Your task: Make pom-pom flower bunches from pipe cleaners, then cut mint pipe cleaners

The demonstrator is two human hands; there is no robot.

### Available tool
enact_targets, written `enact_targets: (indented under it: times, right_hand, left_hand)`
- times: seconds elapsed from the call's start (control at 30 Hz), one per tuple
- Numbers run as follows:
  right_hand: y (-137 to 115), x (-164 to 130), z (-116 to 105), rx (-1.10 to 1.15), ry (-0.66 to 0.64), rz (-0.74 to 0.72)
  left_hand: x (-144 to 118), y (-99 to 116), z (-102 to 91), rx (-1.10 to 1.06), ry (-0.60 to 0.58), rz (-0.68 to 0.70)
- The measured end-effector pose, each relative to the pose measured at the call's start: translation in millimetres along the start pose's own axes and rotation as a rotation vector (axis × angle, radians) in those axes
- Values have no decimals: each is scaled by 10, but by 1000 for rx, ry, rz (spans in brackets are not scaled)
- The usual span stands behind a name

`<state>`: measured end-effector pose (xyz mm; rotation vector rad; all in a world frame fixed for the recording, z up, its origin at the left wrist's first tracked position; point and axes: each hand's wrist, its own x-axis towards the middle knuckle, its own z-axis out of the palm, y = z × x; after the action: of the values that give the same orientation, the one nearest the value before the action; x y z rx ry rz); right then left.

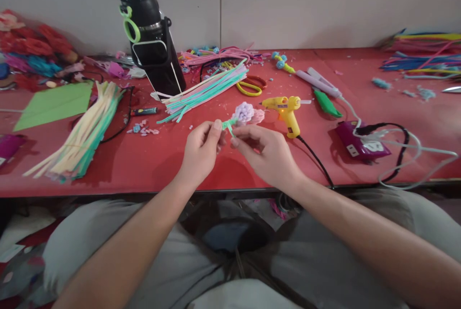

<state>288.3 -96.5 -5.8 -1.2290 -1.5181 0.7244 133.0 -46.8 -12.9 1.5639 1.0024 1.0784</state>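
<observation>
Together — both hands (234, 148) on pipe-cleaner flower (245, 113)

A red table (151, 165) stands against a plain grey wall (324, 1); scraps litter the floor (14, 251) beneath.

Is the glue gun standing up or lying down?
Standing. The glue gun rests upright on the red table, handle down, nozzle pointing right, cord trailing toward the edge.
</observation>
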Motion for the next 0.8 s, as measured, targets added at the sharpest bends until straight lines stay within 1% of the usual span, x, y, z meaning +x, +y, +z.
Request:
enact_targets:
  times: [0.13,0.23,0.3,0.4,0.5,0.57,0.67,0.8]
  right_hand:
    - [6,-30,52,149,56,21]
    - [45,-11,79,277,80,88]
    - [86,10,93,406,88,140]
    - [147,36,108,624,55,214]
    - [189,50,99,736,-32,265]
    - [201,60,72,751,-111,255]
    - [197,93,-4,695,-194,171]
    - [157,161,-129,494,-188,80]
  left_hand:
    - [-4,58,27,-268,-39,-69]
    - [-14,106,22,-402,-63,-134]
    - [-22,121,17,-462,-94,-181]
    - [-36,126,17,-543,-150,-247]
    - [-44,138,15,-609,-199,-320]
    - [-44,156,6,-622,-241,-377]
    - [-35,187,-15,-659,-322,-440]
    - [-19,209,-35,-686,-416,-519]
